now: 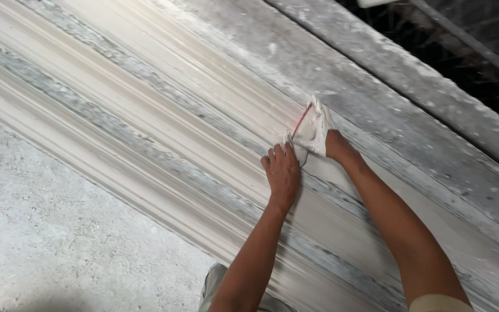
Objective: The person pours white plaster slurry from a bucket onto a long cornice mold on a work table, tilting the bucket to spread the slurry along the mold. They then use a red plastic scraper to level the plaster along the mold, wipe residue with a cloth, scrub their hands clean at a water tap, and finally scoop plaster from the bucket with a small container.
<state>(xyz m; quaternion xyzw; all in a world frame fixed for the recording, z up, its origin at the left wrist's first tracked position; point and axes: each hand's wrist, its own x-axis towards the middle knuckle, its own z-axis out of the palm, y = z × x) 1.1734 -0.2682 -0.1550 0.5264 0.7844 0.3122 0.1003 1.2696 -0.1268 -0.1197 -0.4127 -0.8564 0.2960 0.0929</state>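
A long white plaster moulding [145, 115] with ridged profile runs diagonally across the view. My left hand [283, 173] lies flat on it, fingers pressing its surface near a small flat tool [302, 136] with a thin red edge. My right hand [319, 130], coated in white plaster, grips that tool and holds it against the moulding just beyond my left fingertips. Both forearms reach up from the lower edge.
A dusty grey plaster-spattered bench surface [411, 115] lies to the right of the moulding, with a raised rim [434, 75] and a dark gap [463, 52] beyond. Rough grey concrete floor [47, 231] fills the lower left. My knee in grey trousers [215, 289] shows at the bottom.
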